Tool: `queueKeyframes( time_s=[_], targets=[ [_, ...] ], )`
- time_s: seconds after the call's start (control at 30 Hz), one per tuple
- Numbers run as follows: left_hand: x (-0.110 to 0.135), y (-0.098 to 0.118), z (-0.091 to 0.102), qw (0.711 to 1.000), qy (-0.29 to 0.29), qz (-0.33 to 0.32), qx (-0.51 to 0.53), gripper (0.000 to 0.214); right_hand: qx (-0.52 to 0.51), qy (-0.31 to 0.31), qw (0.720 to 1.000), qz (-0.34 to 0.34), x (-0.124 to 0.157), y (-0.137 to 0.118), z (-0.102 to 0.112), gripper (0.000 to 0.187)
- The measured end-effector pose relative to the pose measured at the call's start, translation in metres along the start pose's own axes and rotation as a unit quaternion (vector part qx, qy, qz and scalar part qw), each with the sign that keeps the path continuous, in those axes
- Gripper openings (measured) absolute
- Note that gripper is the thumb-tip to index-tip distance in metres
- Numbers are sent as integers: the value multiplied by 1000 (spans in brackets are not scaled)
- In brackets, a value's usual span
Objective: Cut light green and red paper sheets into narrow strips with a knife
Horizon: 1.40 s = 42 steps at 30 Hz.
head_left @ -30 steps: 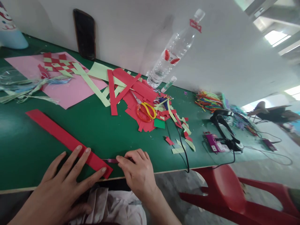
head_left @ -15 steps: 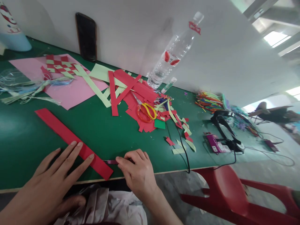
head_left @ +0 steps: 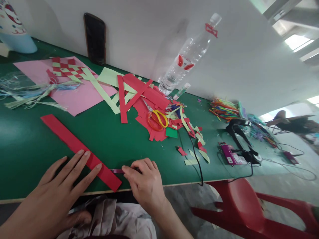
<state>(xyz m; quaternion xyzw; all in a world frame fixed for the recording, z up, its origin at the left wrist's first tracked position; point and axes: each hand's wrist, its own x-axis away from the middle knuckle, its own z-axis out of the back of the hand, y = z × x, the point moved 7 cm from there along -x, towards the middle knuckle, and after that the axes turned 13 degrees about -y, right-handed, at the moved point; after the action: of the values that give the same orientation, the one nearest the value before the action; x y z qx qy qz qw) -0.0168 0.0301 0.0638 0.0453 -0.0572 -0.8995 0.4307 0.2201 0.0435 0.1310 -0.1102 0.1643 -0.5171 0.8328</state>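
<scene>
My left hand (head_left: 59, 186) lies flat with fingers spread on the near end of a long red paper strip (head_left: 74, 144) that runs diagonally across the green table (head_left: 104, 136). My right hand (head_left: 146, 182) is curled at the table's front edge, fingers pinched on a small dark purple tool (head_left: 117, 171) whose tip points at the strip's near end. What the tool is I cannot make out.
A pile of red and pale green paper scraps with yellow-handled scissors (head_left: 156, 118) lies mid-table. Behind stand a plastic bottle (head_left: 185, 59), a glue stick (head_left: 181, 91) and a phone (head_left: 94, 38). Pink sheet with woven strips (head_left: 66, 71) at left. Cables, red chair (head_left: 239, 205) at right.
My left hand slid back along the red strip toward me, and the strip shifted slightly to the right. My right hand has stayed in place on the small tool.
</scene>
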Motion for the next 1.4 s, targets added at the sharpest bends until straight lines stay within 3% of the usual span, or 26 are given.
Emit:
queueKeyframes(
  time_s=[0.1,0.3,1.17,1.4],
  targets=[
    [-1,-1,-1,1000,-15,13,10,117,3,-11,1000,2,-3,-5,-4,14],
    [-4,7,11,1000,11,-6,27,125,11,-26,1000,-13,-6,-3,-7,17],
    [-8,6,13,999,14,-12,26,132,29,-47,998,-21,-21,-8,-18,18],
    [-7,10,15,999,27,-26,25,131,7,-34,999,-19,-20,-5,-13,15]
  ],
)
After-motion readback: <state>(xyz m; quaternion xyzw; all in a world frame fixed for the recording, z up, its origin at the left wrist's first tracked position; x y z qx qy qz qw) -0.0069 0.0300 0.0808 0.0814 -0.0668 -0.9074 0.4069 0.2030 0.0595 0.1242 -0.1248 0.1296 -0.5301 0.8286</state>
